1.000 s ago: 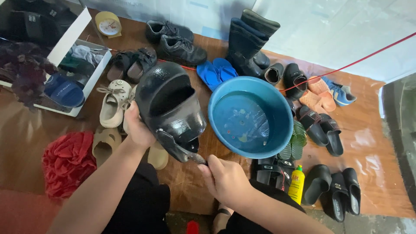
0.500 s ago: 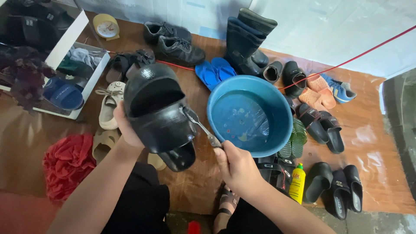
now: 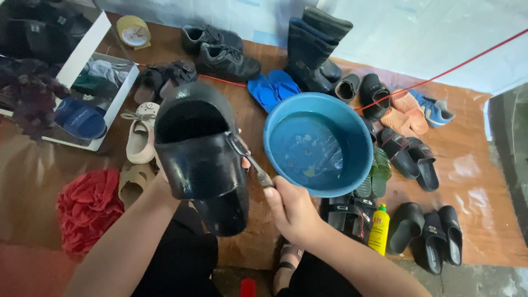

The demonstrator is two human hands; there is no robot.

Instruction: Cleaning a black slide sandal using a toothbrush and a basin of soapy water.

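Observation:
My left hand [image 3: 160, 180] holds up a wet black slip-on shoe [image 3: 201, 154], its opening tilted toward me; most of the hand is hidden behind the shoe. My right hand [image 3: 290, 208] grips the handle of a small brush [image 3: 250, 159], whose head rests against the shoe's right side. Just right of the shoe stands a blue basin [image 3: 319, 144] with water in it.
Around the basin lie many shoes: black boots [image 3: 311, 47], blue flip-flops [image 3: 274, 88], black sandals [image 3: 434, 234], beige shoes [image 3: 138, 132]. A yellow bottle [image 3: 379, 228] stands below the basin. A red cloth [image 3: 88, 206] lies at left, a white shoe rack [image 3: 107, 99] at the upper left.
The shoe was turned from sole-side up to opening-up and lifted closer to me. My right hand moved the brush from under the shoe to its right side.

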